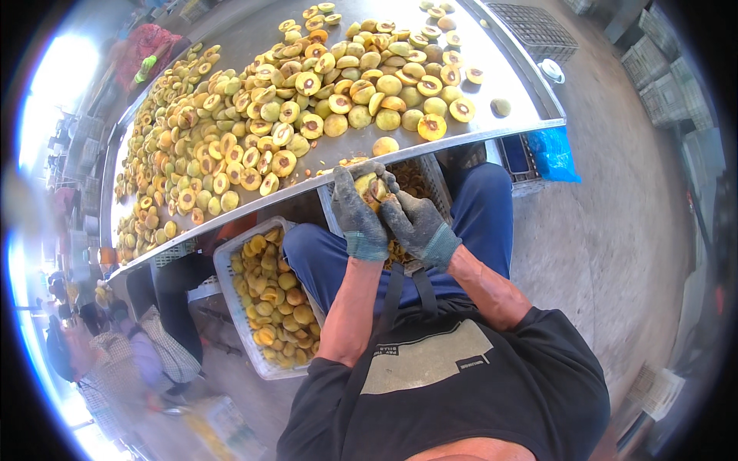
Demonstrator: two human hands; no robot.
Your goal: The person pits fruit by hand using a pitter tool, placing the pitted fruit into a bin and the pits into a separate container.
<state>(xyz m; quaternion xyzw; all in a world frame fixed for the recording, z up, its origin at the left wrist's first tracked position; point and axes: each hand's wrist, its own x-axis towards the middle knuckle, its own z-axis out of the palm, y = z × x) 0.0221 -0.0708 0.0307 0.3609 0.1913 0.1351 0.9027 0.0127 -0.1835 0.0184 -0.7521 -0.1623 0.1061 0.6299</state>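
Note:
Both my hands wear dark grey gloves with teal cuffs and meet just off the near edge of the metal table. My left hand (361, 210) is closed around a halved yellow-green fruit (369, 189), its cut side showing a brown centre. My right hand (416, 222) has its fingertips at the same fruit; whether it holds a small tool is hidden. Beyond them, a large heap of halved stone fruit (308, 84) covers much of the metal table (323, 177), some halves cut side up. Below my hands a crate (436, 178) between my knees holds fruit scraps.
A white plastic crate (223, 288) of fruit halves stands beside my left leg. A blue plastic bag (550, 154) hangs under the table's right corner. Black crates (533, 26) stand past the table's right side. Other people (147, 55) are at the far left.

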